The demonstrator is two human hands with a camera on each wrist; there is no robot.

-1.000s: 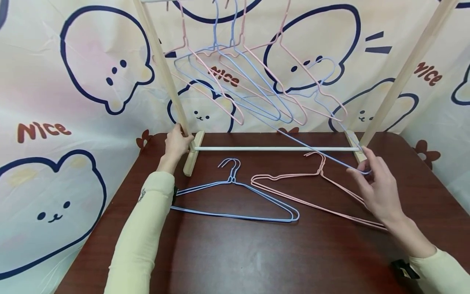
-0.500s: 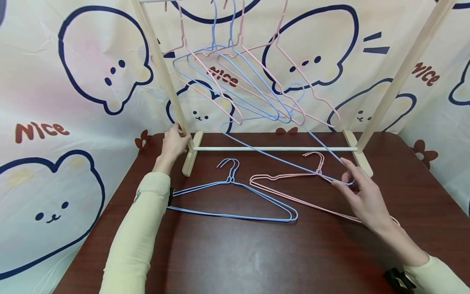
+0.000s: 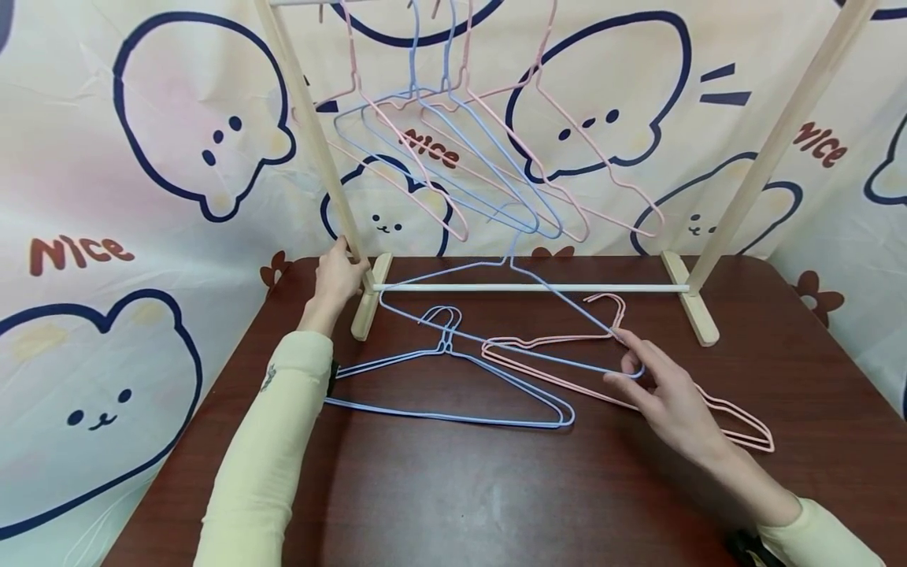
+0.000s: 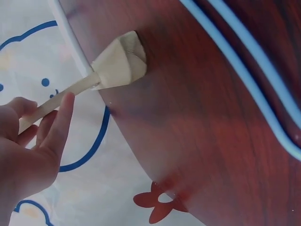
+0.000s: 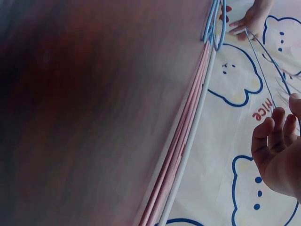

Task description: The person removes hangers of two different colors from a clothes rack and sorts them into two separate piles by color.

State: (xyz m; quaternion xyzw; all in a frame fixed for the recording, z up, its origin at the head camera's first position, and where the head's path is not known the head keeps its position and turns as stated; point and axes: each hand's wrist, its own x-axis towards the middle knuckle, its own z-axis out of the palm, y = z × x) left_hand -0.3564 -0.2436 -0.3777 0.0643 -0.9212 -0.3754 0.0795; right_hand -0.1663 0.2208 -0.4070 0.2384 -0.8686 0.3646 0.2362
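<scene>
My left hand (image 3: 336, 276) grips the left post (image 3: 315, 134) of a wooden rack near its base. In the left wrist view the fingers curl round that post (image 4: 80, 86) above its foot (image 4: 120, 66). My right hand (image 3: 669, 402) pinches a blue clothes hanger (image 3: 556, 294) at one lower corner, its hook pointing away from me. This hanger is in the air, below the hanging ones and in front of the rack's lower rod (image 3: 439, 288). On the table lie a pair of blue hangers (image 3: 453, 416) and a pair of pink hangers (image 3: 567, 385), partly hidden by the right hand.
Several pink and blue hangers (image 3: 496, 146) hang from the rack's top rod (image 3: 301, 1), mostly out of frame above. The right post (image 3: 779, 134) stands on a wooden foot (image 3: 697, 315). A patterned cloth (image 3: 85, 181) surrounds the dark table (image 3: 439, 496).
The right hand has brought the blue hanger left and down towards me, and the hanger has turned more upright to view. The left hand stays on the post.
</scene>
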